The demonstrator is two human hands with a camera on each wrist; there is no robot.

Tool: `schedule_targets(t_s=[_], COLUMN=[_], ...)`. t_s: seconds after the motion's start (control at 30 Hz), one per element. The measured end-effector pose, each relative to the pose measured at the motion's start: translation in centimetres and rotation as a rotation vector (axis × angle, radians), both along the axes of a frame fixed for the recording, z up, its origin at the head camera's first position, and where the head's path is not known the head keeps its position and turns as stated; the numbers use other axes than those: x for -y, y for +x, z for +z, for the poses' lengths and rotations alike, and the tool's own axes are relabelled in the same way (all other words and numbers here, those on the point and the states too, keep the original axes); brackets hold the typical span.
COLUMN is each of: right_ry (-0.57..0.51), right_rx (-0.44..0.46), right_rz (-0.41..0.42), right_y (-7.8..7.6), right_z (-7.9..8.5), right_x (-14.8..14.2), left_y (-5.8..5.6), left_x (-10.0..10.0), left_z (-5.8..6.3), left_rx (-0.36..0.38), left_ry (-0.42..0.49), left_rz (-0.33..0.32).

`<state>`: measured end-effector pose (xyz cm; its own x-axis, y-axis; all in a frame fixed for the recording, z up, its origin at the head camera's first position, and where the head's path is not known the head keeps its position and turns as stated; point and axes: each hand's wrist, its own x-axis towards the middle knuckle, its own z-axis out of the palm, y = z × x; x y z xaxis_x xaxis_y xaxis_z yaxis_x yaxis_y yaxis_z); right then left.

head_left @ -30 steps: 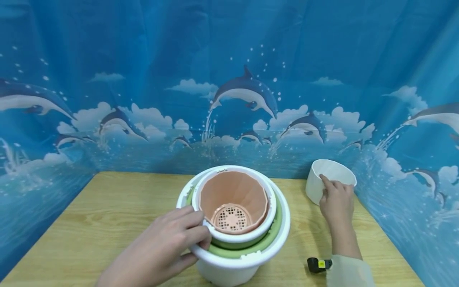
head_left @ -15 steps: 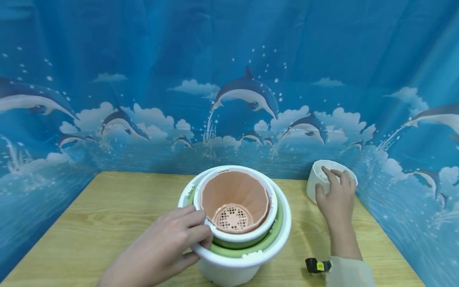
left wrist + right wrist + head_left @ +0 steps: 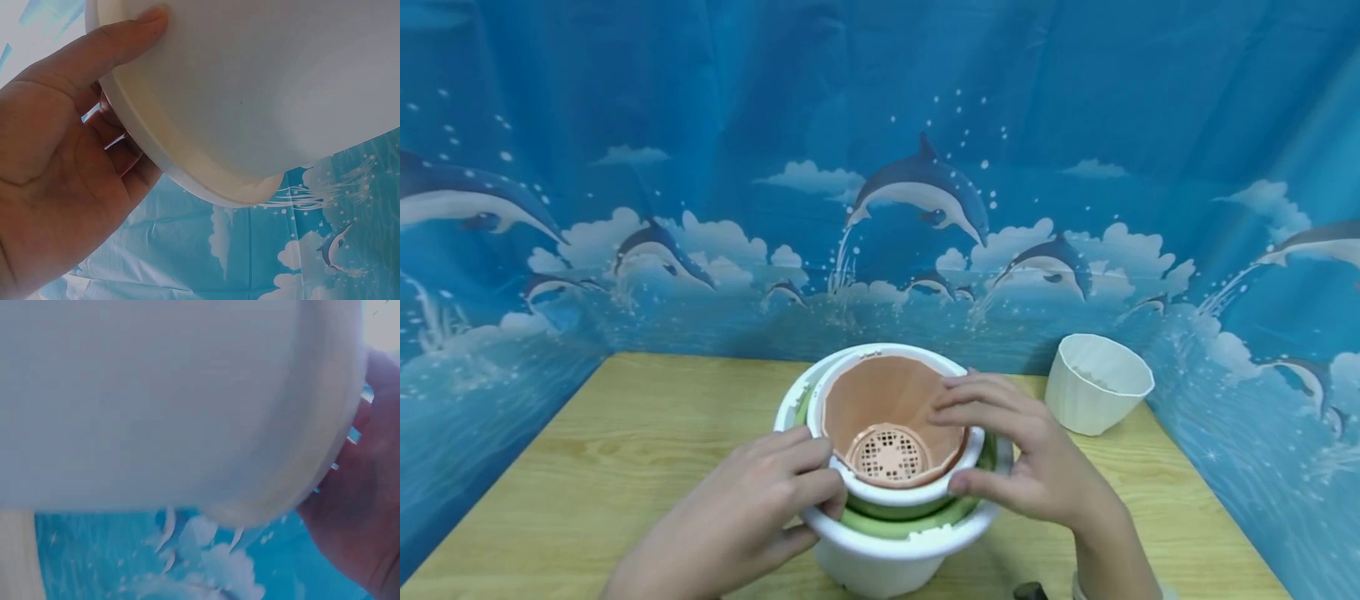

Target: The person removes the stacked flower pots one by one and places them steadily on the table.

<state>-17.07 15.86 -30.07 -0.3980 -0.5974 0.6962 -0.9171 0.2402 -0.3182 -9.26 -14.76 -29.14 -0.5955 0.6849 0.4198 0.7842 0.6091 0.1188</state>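
Observation:
A stack of nested plant pots stands at the front middle of the table in the head view. Outermost is a large white pot, with a green pot inside it. A smaller white-rimmed pot sits within that, and a terracotta-coloured pot with a grid-holed bottom is innermost. My left hand grips the large pot's left rim, its thumb lying along the outer wall in the left wrist view. My right hand is spread over the stack's right side, fingers across the terracotta-coloured pot's rim.
At the back right corner of the wooden table stands a separate white faceted pot with a slanted rim. A small black object lies at the front edge of view. A blue dolphin-print curtain closes off the back and sides.
My right hand has left the white faceted pot at the back right and moved left and nearer to the nested stack. My left hand has stayed on the large pot's rim.

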Motion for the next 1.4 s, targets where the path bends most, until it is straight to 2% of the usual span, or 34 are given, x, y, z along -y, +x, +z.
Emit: schedule_targets(t_s=[0.07,0.23,0.4,0.53,0.8,1.1,1.4], right_ry=[0.061,0.155,0.122,0.063,0.033,-0.001,-0.011], right_rx=[0.003,-0.036,-0.121,-0.188,-0.083,-0.122,-0.121], right_rz=[0.03,-0.003,0.023,0.011,-0.048,-0.015,0.021], right_y=[0.9,1.7,1.5,1.5,2.2,2.0,2.2], right_z=[0.3,0.3,-0.1,-0.7,-1.5,-1.6,-1.3], right_x=[0.6,1.4,1.6,1.8,2.0,2.3,2.2], left_y=[0.0,0.0,0.1,0.1,-0.1,-0.1,0.0], left_x=[0.0,0.0,0.0,-0.1,-0.1,0.0,0.0], left_z=[0.0,0.1,0.2,0.2,0.1,-0.1,0.0], left_rx=[0.003,0.031,0.066,0.045,0.031,-0.019,0.012], left_ry=[-0.002,-0.013,-0.022,-0.021,-0.016,0.016,0.003], left_rz=[0.0,0.009,0.028,0.033,0.027,0.01,0.019])
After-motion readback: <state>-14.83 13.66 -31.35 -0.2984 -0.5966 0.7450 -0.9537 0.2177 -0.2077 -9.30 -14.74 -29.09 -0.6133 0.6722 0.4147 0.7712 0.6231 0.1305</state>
